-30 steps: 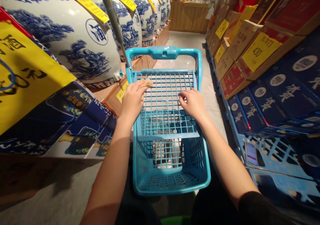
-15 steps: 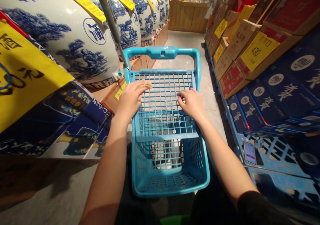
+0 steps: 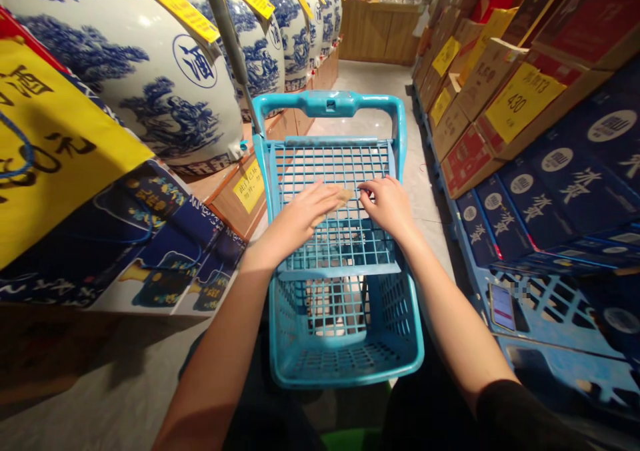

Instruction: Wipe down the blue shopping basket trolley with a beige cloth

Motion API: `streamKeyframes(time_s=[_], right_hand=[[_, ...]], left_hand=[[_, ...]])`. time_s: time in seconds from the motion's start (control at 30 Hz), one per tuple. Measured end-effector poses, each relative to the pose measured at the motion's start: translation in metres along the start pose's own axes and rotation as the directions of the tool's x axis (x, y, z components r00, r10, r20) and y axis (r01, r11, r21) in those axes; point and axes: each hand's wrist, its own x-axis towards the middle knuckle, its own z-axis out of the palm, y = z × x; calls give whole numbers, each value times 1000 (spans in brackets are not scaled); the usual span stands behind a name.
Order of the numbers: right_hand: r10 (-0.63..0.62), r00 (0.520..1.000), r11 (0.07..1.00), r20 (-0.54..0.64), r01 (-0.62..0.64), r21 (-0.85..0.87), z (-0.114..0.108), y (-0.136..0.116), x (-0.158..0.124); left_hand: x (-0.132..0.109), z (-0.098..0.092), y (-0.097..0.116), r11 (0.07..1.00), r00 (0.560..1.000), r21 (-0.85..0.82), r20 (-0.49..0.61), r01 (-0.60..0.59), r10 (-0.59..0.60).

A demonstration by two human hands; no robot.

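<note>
A blue plastic shopping basket (image 3: 345, 371) with a raised handle stands in front of me, and a blue grid flap (image 3: 345, 254) lies over its far part. My left hand (image 3: 311, 211) rests on the middle of the grid with a tan cloth (image 3: 345, 197) under its fingers. Just right of the cloth, my right hand (image 3: 387, 203) touches the grid's right side, its fingers curled; whether anything is between them is hidden. A grey rod (image 3: 225, 31) rises at the handle's left corner.
Large blue-and-white jars (image 3: 180, 117) line the left, behind a yellow sign (image 3: 60, 164). Stacked cartons (image 3: 487, 77) and blue boxes (image 3: 545, 204) stand on the right. A phone (image 3: 501, 306) lies on a blue pallet (image 3: 575, 354). A wooden counter (image 3: 377, 31) is at the back.
My left hand has slid right across the grid with the cloth, from its left edge to the middle. My right hand has stayed at nearly the same place on the grid.
</note>
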Motion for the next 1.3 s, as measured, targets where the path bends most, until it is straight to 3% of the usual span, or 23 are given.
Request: streamKeyframes(time_s=[0.1,0.2,0.27,0.37,0.43,0.5,0.63,0.77,0.83,0.9,1.0,1.07,1.2,1.3], right_hand=[[-1,1000,1000,6,1,3,1,-1,0],[4,1000,1000,9,-4,14,2,-1,1],[11,1000,1000,7,-11,25,2,0,1],[14,1000,999,-9,-14,45,2,2,1],[13,1000,998,-11,-12,54,1,3,1],[13,1000,998,-5,-13,54,0,5,1],[13,1000,999,5,-14,39,-1,5,2],[14,1000,999,10,-14,31,1,3,3],[11,1000,1000,0,-11,28,2,3,4],[8,1000,1000,-5,-8,28,3,3,5],[16,1000,1000,10,-16,22,2,4,7],[28,999,1000,33,-28,8,0,4,7],[36,998,999,58,-36,-2,-2,3,7],[22,999,1000,44,-23,19,0,4,8]], left_hand=[[-11,-14,-30,990,981,63,-155,124,-113],[-18,-19,-42,988,969,36,-204,151,-141],[-19,-12,-32,996,981,-32,-172,87,-91],[-17,7,3,980,997,-184,-43,-72,65],[-17,19,23,953,984,-258,37,-157,172],[-20,22,30,944,976,-271,55,-189,211],[-35,2,0,982,995,-166,-64,-86,76],[-43,-17,-25,995,982,-85,-174,52,-66],[-40,-10,-14,992,992,-118,-120,31,-45],[-34,7,10,977,999,-206,-4,-53,53],[-25,34,45,926,958,-341,169,-165,233],[-23,41,51,922,950,-346,190,-173,249],[-31,17,17,969,993,-231,58,-88,104],[-37,-5,-13,991,997,-134,-75,11,-21]])
